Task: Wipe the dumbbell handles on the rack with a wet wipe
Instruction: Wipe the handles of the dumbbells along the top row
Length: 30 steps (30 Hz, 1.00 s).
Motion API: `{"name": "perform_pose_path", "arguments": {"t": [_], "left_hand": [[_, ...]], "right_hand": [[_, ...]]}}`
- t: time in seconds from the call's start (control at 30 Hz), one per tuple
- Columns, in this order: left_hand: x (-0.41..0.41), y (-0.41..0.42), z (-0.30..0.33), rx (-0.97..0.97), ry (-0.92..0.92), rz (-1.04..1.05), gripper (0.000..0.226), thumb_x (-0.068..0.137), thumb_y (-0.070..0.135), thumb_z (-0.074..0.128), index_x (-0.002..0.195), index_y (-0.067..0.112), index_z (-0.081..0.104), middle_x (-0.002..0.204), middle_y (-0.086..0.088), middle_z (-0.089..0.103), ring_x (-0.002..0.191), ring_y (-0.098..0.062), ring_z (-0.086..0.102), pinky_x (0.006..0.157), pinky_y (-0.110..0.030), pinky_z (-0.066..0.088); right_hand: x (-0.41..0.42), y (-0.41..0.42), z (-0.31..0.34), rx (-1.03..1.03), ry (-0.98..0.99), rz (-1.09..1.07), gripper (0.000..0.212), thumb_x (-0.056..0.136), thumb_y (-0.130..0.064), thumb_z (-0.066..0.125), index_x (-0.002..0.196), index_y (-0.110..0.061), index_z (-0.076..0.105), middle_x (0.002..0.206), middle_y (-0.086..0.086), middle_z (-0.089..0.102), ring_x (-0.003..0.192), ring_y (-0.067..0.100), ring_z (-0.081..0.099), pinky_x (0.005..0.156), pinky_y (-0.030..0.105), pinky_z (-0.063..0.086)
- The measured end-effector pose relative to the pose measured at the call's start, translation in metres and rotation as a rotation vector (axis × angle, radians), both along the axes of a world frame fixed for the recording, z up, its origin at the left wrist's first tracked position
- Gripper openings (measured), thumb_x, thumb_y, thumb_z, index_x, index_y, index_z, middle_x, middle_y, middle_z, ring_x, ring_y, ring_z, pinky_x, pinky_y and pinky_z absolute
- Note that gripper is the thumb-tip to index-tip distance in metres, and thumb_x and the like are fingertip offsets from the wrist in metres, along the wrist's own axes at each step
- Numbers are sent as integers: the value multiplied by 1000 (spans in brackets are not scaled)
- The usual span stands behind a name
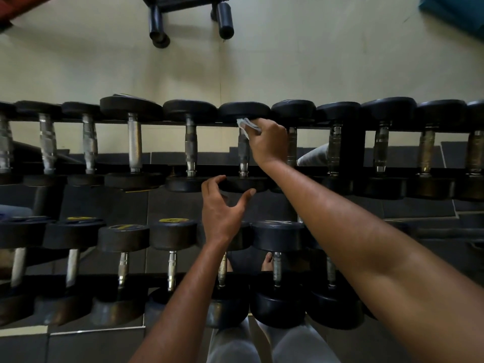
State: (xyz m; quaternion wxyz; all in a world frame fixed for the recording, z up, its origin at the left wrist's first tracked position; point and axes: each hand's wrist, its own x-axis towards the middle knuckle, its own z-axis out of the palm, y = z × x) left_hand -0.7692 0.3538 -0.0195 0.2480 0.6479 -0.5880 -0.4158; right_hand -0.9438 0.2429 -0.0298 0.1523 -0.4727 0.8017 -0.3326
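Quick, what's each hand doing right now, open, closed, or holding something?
Left hand: open, fingers spread by the near head of a black upper-row dumbbell, holding nothing.
Right hand: gripping a crumpled white wet wipe at that dumbbell's handle.

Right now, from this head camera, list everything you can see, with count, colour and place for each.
Black rubber-headed dumbbells with metal handles, upper row: about eleven, across the upper rack tier.
Black rubber-headed dumbbells, lower row: about eight showing, some with yellow labels, nearer tier.
Crumpled white wet wipe: one, at the far end of an upper-row handle.
Black metal rack: one, holding both rows.
Black bench frame legs: two, on pale floor at top.
Teal mat edge: one, top right corner.
Light grey trouser legs: two, bottom centre.
Left hand: open, at the near head of that dumbbell.
Right hand: grips the wipe.
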Motion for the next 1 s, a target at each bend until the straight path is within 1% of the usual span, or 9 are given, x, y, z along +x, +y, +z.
{"name": "perform_pose_path", "arguments": {"t": [0.1, 0.23, 0.37, 0.43, 0.6, 0.73, 0.8, 0.9, 1.0], "left_hand": [[1, 0, 2, 1, 0, -4, 79, 81, 62, 86, 140, 21, 53, 135, 10, 47, 105, 11, 47, 77, 4, 37], [1, 0, 1, -7, 12, -2, 78, 81, 63, 86, 140, 22, 53, 135, 10, 48, 114, 1, 51, 78, -1, 40], [1, -1, 0, -3, 9, -5, 79, 81, 63, 86, 140, 22, 53, 134, 10, 47, 108, 4, 51, 76, -3, 41], [1, -1, 0, -1, 6, -8, 79, 81, 63, 86, 140, 22, 53, 133, 11, 47, 103, 7, 50, 75, -2, 41], [1, -1, 1, 3, 1, -15, 79, 81, 62, 86, 140, 23, 52, 134, 11, 46, 107, 13, 48, 75, -1, 41], [0, -1, 2, 4, 7, -14, 78, 81, 60, 87, 140, 23, 52, 134, 11, 46, 111, 20, 46, 78, 3, 40], [0, 0, 1, 0, 11, -10, 78, 81, 60, 87, 140, 23, 52, 134, 11, 46, 111, 22, 44, 78, 4, 39], [1, -1, 0, -6, 8, -10, 78, 81, 61, 86, 141, 24, 51, 134, 13, 45, 111, 21, 45, 77, -1, 41], [0, -1, -3, -6, 16, -13, 79, 81, 61, 86, 141, 24, 51, 133, 13, 44, 108, 7, 51, 79, -6, 42]], "right_hand": [[2, 2, 0, 12, -75, -14, 31, 100, -49, 67, 94, -21, 79, 82, -5, 75, 75, 14, 69, 64, 33, 57], [5, 2, -2, 20, -87, -10, 31, 101, -48, 67, 100, -19, 78, 91, 0, 75, 83, 17, 69, 70, 36, 58], [8, -1, -4, 39, -136, -67, 26, 99, -46, 71, 101, -21, 78, 92, -3, 75, 84, 15, 70, 70, 33, 57], [9, -2, -4, 45, -234, -142, 25, 99, -46, 72, 101, -22, 79, 90, -6, 76, 84, 13, 71, 69, 29, 56], [11, -6, -3, 102, -576, -368, 24, 95, -41, 79, 110, -22, 78, 95, -10, 75, 86, 6, 69, 73, 24, 57], [7, -13, 1, 169, -935, -548, 18, 93, -31, 82, 106, -19, 78, 95, -2, 78, 92, 15, 74, 81, 32, 64], [1, -16, 6, 208, -1027, -553, 15, 94, -25, 81, 106, -18, 76, 97, -1, 76, 93, 15, 73, 90, 37, 64], [-5, -13, 11, 241, -1097, -464, 15, 98, -24, 76, 112, -20, 71, 103, 0, 73, 94, 13, 69, 95, 37, 62], [-11, -11, 14, 271, -1135, -386, 15, 98, -27, 76, 111, -21, 70, 110, 2, 74, 102, 17, 70, 96, 39, 61]]}}
